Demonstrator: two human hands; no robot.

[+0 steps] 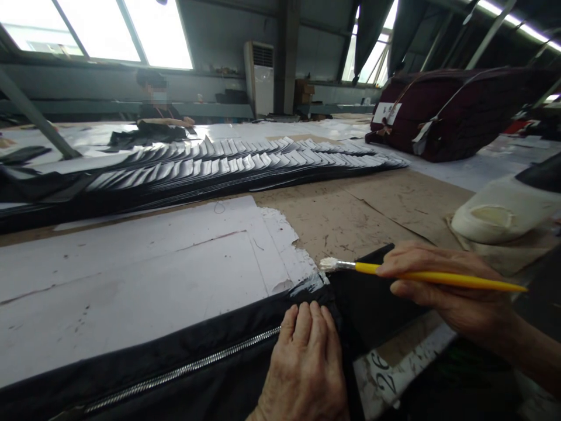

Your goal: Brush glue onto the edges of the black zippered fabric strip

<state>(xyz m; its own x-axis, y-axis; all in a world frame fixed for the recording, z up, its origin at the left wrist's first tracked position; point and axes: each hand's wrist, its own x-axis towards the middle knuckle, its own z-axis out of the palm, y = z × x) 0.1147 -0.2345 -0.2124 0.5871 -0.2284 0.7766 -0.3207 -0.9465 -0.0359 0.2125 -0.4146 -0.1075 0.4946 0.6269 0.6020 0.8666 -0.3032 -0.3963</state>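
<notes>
My right hand [456, 292] is closed round the yellow handle of a paintbrush [438, 279], whose bristles are caked white. The bristle end is just above the edge of the black fabric [197, 333], by a whitish wet smear [309, 285]. Flat on that fabric lies my left hand [304, 362], palm down with its fingers stretched out side by side. A silver-toothed metal zipper [188, 368] runs along the fabric and ends under the left fingertips. Beneath the fabric's upper edge is a large white sheet [131, 280] with a ragged, white-crusted right edge.
Long stacks of overlapping black pieces with pale edges [245, 166] cross the table behind. A whitish rounded container [491, 210] stands at right on brown paper [394, 202]. A dark maroon bundle [442, 117] is farther back. Another person [160, 108] sits across the table.
</notes>
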